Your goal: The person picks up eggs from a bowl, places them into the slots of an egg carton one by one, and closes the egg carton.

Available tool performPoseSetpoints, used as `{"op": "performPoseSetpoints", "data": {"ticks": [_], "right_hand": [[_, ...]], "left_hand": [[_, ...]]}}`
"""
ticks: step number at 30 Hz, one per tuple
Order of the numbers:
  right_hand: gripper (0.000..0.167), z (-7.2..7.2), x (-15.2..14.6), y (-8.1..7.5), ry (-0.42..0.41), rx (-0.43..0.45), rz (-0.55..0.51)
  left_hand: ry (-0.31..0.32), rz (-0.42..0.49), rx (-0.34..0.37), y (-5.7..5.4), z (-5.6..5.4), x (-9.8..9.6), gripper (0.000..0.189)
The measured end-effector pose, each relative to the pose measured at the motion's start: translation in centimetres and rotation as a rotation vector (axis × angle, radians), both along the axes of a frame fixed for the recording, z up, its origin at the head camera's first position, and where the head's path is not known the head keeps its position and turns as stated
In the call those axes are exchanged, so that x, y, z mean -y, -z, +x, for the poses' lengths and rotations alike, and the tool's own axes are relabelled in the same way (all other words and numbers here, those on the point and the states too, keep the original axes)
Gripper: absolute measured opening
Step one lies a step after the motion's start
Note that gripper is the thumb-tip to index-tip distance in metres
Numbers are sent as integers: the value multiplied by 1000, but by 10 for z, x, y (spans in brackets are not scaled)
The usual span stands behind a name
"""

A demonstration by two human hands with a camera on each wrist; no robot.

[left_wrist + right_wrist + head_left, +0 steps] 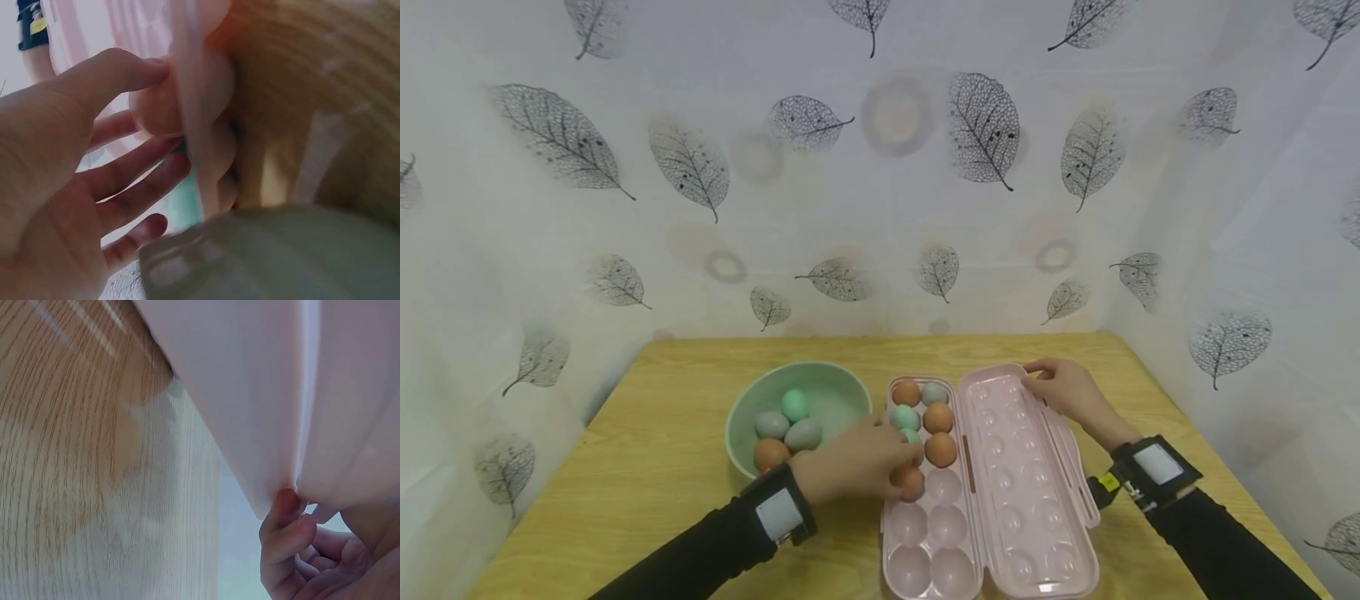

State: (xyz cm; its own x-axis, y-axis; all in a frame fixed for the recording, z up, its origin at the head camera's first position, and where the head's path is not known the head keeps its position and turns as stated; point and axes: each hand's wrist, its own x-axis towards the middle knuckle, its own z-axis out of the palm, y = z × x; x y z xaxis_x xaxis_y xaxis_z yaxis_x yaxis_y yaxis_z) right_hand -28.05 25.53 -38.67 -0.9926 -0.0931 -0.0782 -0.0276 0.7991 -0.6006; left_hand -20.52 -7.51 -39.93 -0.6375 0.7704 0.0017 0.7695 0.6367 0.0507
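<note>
My left hand (859,460) grips a brown egg (908,482) between thumb and fingers, down at a cup in the left row of a pink plastic egg carton (947,527). In the left wrist view the egg (156,106) sits behind the carton's clear side wall, thumb on top. Brown, green and grey eggs fill the carton's far cups; the near cups hold none. The carton's lid (1000,479) lies folded open to the right. At its far right corner, my right hand (1072,398) pinches the lid edge; the right wrist view shows the fingertips (287,503) right at that edge.
Left of the carton stands a pale green bowl (842,396) with several green, grey and brown eggs. Its rim is close beside my left hand. All of this rests on a wooden table (647,467), with a leaf-patterned curtain (880,208) behind and at the sides.
</note>
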Motion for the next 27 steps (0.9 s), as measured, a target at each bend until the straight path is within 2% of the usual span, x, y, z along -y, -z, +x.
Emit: {"op": "performPoseSetpoints", "data": {"ticks": [5, 15, 23, 27], "right_hand": [[47, -2, 0, 0, -4, 0, 0], [47, -3, 2, -3, -5, 13, -7], [47, -2, 1, 1, -2, 14, -3], [47, -1, 0, 1, -4, 1, 5]], "left_hand": [[9, -5, -19, 0, 4, -1, 19], [30, -18, -66, 2, 4, 1, 21], [44, 25, -57, -2, 7, 6, 22], [60, 20, -83, -3, 6, 8, 23]]}}
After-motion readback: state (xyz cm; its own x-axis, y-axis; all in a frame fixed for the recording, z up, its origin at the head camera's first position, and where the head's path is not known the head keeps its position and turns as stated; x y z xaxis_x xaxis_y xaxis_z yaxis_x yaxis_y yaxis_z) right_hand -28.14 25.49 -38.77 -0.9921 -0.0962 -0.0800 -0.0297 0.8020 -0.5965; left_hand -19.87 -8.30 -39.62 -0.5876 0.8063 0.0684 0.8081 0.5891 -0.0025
